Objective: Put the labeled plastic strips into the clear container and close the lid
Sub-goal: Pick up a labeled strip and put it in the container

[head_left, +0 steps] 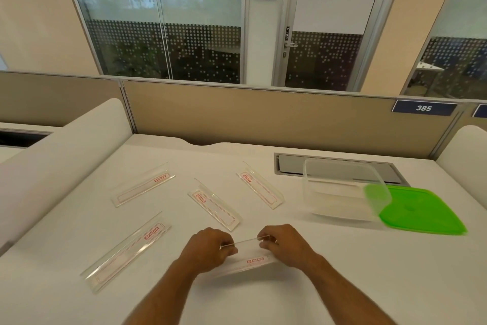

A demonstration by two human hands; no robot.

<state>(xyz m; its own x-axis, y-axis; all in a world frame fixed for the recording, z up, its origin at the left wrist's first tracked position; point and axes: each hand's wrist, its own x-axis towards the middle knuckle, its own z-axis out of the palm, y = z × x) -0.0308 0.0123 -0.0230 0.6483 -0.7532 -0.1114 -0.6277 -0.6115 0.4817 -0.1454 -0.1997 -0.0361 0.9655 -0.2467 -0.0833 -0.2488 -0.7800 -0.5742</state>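
Clear plastic strip (246,258), pinched at its ends by left hand (208,251) and right hand (282,244), sits low over the bench (342,272). Slick plastic could slip before reaching the container (345,190) near the green lid (421,211).

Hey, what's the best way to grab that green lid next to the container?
Probably pinch the green lid at its near-right edge, coming from the right. It lies flat on the table, and its left corner sits against the clear container, so the right and near rims are free.
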